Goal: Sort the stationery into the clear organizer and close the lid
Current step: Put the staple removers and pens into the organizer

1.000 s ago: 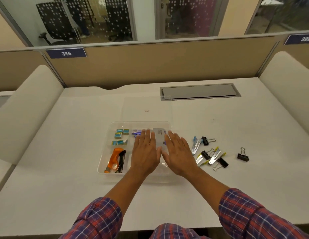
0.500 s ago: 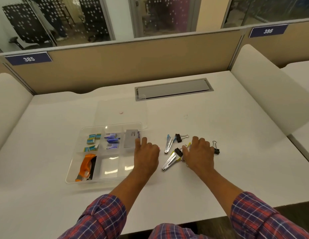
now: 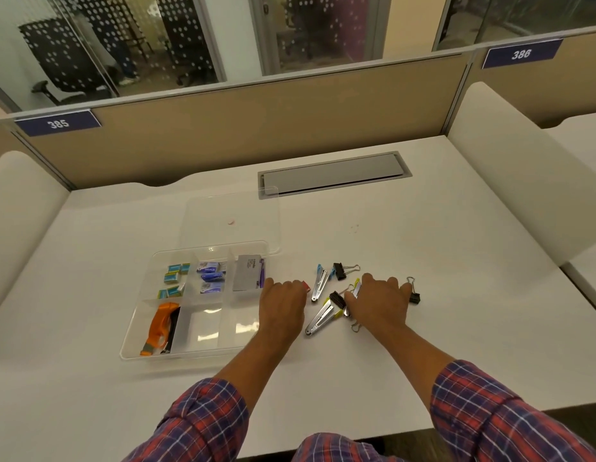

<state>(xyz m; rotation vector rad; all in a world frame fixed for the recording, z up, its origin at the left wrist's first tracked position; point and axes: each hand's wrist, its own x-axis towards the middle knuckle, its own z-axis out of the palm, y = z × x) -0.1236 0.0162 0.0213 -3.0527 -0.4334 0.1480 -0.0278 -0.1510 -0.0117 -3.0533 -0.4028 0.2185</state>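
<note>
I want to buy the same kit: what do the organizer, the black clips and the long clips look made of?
Organizer: clear glossy plastic; the table shows through and its floor reflects light. Black clips: likely painted metal, matte bodies with thin wire handles. Long clips: bright mirror-like metal, coloured tips perhaps plastic.

A: What lay on the white tabletop (image 3: 456, 295)?
B: The clear organizer (image 3: 130, 345) at left, its lid (image 3: 230, 208) flat behind it — and to its right, loose black binder clips (image 3: 338, 271) and silver clips (image 3: 319, 320), close together.
</note>
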